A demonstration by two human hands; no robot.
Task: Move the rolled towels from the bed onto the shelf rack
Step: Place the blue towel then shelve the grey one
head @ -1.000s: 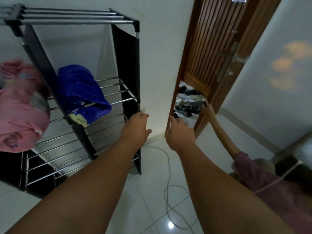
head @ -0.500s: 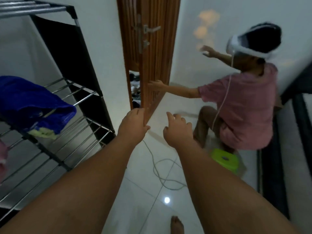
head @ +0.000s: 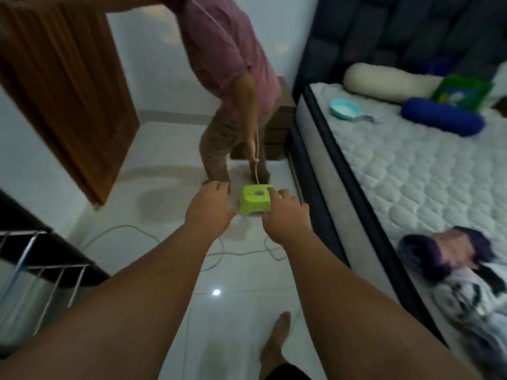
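My left hand [head: 210, 208] and my right hand [head: 284, 215] are stretched out over the floor, both empty with loose fingers. The bed [head: 411, 171] with a white quilted mattress lies to my right. On it rest a blue rolled towel [head: 441, 116], a cream roll [head: 386, 82] near the headboard, and a purple and pink bundle [head: 450, 249] beside black-and-white cloth at the near edge. Only a corner of the shelf rack [head: 35, 259], with metal bars and a black side panel, shows at the lower left.
A person in a pink shirt [head: 227, 86] stands ahead holding a white cable [head: 256, 157]. A green plastic stool [head: 255, 200] sits on the tiles just beyond my hands. More cable [head: 241, 253] loops on the floor. A wooden door [head: 63, 86] stands at left.
My view has swung right, from the rack and door to the floor and bed. The person in pink has risen from the green stool and now stands. My hands stay empty.
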